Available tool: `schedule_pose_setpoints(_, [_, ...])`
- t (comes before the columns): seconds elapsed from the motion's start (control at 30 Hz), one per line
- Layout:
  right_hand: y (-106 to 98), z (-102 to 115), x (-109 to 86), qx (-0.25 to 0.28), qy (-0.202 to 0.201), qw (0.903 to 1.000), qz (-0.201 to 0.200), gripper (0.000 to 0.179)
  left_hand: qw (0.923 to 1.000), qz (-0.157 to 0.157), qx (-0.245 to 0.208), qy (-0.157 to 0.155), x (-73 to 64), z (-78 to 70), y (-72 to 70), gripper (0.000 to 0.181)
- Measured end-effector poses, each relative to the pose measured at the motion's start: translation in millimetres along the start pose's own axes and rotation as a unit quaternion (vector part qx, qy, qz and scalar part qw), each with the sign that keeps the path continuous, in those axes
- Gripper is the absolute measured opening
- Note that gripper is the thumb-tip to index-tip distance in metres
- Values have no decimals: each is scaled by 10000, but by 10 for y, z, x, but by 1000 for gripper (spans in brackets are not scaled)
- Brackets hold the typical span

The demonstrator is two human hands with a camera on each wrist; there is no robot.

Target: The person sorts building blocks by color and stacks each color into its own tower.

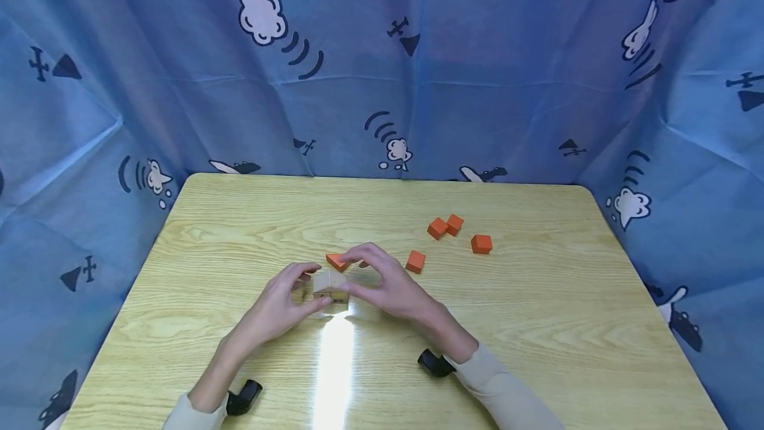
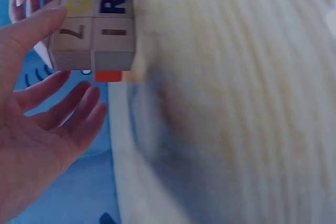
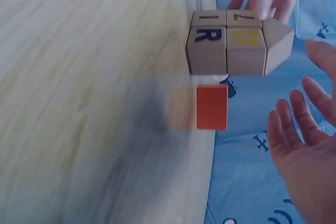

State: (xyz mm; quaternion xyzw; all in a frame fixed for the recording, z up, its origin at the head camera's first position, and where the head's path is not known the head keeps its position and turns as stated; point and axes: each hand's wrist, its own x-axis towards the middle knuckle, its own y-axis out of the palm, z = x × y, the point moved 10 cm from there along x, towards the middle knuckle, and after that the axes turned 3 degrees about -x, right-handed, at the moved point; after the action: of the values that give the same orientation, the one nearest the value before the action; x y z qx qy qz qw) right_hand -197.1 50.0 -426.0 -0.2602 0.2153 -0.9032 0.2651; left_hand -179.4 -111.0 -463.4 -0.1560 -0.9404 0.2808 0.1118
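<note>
A small block of wooden letter cubes (image 1: 330, 284) stands on the table (image 1: 537, 324) between my hands. Letters R, O, I and Z show on the cubes (image 2: 94, 32) (image 3: 226, 43). My left hand (image 1: 286, 297) cups them from the left: its thumb (image 2: 31, 30) presses against the side cube, and its other fingers (image 2: 68, 103) are spread and free. My right hand (image 1: 382, 284) arches over from the right, with its fingers (image 3: 299, 129) spread and apart from the cubes. An orange cube (image 1: 336, 261) (image 3: 212, 107) lies just behind the wooden ones, under my right fingertips.
Several more orange cubes lie further right: a pair (image 1: 445, 225), one (image 1: 481, 244) and one (image 1: 415, 261). A blue patterned cloth (image 1: 382, 85) hangs around the table. Black wrist mounts (image 1: 245, 397) (image 1: 434, 363) sit under my forearms.
</note>
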Motion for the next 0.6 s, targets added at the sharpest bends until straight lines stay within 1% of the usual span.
schedule_pose_setpoints(0.13, [-137,-19,-54,-83,113,9998,-168,36,9994,-291,162,43,-4,-122,-98,65])
schedule_pose_setpoints(0.23, [-256,-57,-112,-218,243,9988,-365,32,9986,-490,80,164,-6,-226,-143,61])
schedule_pose_setpoints(0.43, [-516,-111,-236,-426,319,9951,-831,28,9934,-833,-122,782,5,-478,-168,48])
schedule_pose_setpoints(0.6, [-722,-170,-361,-502,572,9916,-1046,27,9873,-1016,-331,1175,50,-684,-142,41])
